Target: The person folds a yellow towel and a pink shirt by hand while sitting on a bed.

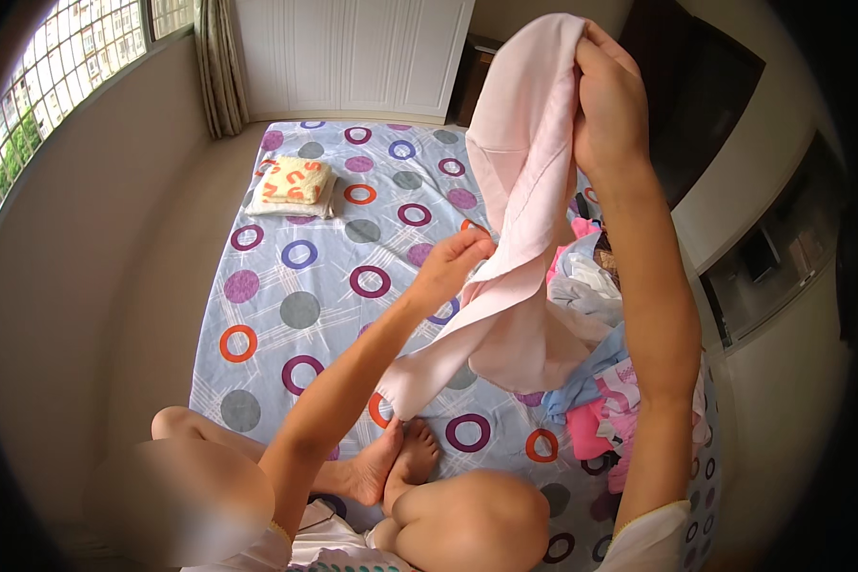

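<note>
A pale pink cloth garment (522, 186) hangs twisted in front of me, above the bed. High at the upper right, my right hand (611, 104) grips its top part. My left hand (457, 261) is lower, at the garment's left edge, with the fingers curled against the fabric; whether it pinches the cloth is hard to see. One narrow end of the garment trails down to the left, close to my bare feet (393, 457). Its exact kind is not clear from the folds.
Beneath me is a bed (314, 286) with a circle-patterned sheet. Folded towels (293, 182) lie at its far left. A heap of mixed clothes (600, 400) lies at the right, partly behind my right arm. A white cabinet (350, 57) stands beyond the foot, a barred window (64, 79) at left.
</note>
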A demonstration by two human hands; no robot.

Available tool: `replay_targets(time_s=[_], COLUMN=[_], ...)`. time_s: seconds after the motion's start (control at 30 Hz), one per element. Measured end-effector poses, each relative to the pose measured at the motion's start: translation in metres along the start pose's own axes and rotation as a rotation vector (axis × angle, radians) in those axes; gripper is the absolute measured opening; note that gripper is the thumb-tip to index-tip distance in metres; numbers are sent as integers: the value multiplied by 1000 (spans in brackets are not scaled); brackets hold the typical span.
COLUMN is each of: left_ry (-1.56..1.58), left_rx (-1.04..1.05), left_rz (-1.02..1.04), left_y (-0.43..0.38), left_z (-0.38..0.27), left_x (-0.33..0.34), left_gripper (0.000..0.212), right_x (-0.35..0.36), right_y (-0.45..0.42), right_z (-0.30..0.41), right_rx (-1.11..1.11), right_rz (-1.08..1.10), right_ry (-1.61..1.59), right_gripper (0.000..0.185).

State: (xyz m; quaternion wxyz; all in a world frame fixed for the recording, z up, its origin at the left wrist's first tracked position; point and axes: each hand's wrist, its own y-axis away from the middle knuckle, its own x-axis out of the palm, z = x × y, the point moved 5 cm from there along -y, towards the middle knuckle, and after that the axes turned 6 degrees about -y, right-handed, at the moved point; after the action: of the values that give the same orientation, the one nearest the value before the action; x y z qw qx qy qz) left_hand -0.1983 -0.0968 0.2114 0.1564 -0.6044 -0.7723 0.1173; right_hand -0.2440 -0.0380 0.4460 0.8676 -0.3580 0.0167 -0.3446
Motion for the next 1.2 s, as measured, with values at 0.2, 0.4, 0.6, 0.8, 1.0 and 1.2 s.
replay_targets(time_s=[0.2,0.4,0.6,0.8,1.0,1.2], left_ry=[279,-138,162,-117,-790,-1097], left_rx=[-56,-123,-116,-502,-313,-13], left_rz=[-108,-103,-426,9,35,-27], left_y=[34,28,30,37,27,4], left_z=[-1,16,5,-36,-32,-46], left_x=[-69,-17,-118,-159,-155,-105], left_gripper=[14,31,30,30,28,26], right_x=[-44,28,-12,-111,-64,14], right_y=[-2,28,23,45,87,118], right_z=[-42,-75,-76,-150,-182,-189], right_rx=[30,52,-74,447,407,436], right_rz=[-85,91,69,-14,528,571], right_ry=[164,156,220,390,926,707], right_gripper=[18,14,16,17,64,51])
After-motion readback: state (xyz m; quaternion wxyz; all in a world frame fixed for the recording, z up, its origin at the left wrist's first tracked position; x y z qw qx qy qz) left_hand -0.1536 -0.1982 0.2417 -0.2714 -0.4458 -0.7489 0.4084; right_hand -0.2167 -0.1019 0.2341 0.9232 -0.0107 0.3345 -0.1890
